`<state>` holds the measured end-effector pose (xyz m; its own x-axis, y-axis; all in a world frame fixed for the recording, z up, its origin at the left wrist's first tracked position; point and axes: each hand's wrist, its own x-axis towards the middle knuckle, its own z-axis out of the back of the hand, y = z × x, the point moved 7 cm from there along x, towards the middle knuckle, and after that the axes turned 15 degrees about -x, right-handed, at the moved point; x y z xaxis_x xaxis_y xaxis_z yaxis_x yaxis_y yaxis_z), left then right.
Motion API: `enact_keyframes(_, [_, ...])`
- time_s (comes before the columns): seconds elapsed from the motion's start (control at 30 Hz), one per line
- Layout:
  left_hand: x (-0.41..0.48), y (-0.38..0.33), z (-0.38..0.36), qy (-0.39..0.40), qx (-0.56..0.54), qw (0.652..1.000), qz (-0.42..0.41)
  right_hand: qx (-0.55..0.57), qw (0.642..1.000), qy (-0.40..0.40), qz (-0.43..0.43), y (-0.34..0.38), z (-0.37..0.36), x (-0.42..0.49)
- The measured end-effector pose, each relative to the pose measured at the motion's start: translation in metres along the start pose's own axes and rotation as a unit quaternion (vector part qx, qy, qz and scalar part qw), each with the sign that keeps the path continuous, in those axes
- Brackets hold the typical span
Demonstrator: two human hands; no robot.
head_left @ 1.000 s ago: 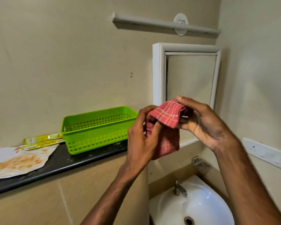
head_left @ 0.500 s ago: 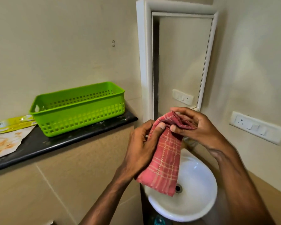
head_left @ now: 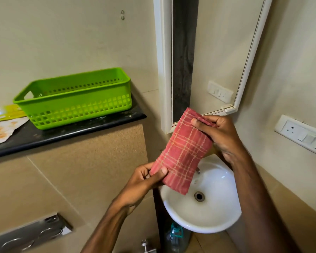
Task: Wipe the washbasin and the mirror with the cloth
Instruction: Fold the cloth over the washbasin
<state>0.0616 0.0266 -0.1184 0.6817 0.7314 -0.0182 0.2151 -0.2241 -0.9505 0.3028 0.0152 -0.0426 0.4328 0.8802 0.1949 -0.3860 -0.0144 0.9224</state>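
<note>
The red cloth was bunched up a moment ago; now it is pulled out long, above the washbasin. The right hand pinches its top and the left hand its bottom. Wiping has not started.

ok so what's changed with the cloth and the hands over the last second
The red checked cloth was bunched between both hands up in front of the mirror; now it is stretched out flat. The left hand slid down to pinch its lower corner, the right hand keeps the top edge, and both have dropped to just above the washbasin. Neither let go. The green basket stayed on the counter.
</note>
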Motion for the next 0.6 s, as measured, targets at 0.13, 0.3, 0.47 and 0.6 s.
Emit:
enact_keyframes(0.13, [0.002, 0.019, 0.008, -0.109, -0.045, 0.993, 0.004, -0.086, 0.995, 0.042, -0.029, -0.042, -0.005, 0.001])
enact_keyframes(0.3, [-0.001, 0.041, 0.006, -0.193, -0.007, 0.981, 0.026, -0.188, 0.98, 0.063, -0.022, -0.075, -0.025, -0.017])
enact_keyframes(0.47, [0.004, 0.057, -0.01, -0.23, 0.002, 0.972, 0.043, -0.256, 0.964, 0.049, 0.041, -0.068, -0.066, -0.058])
enact_keyframes(0.6, [0.007, 0.068, -0.02, -0.236, -0.009, 0.969, 0.071, -0.287, 0.951, 0.092, 0.072, -0.073, -0.089, -0.08])
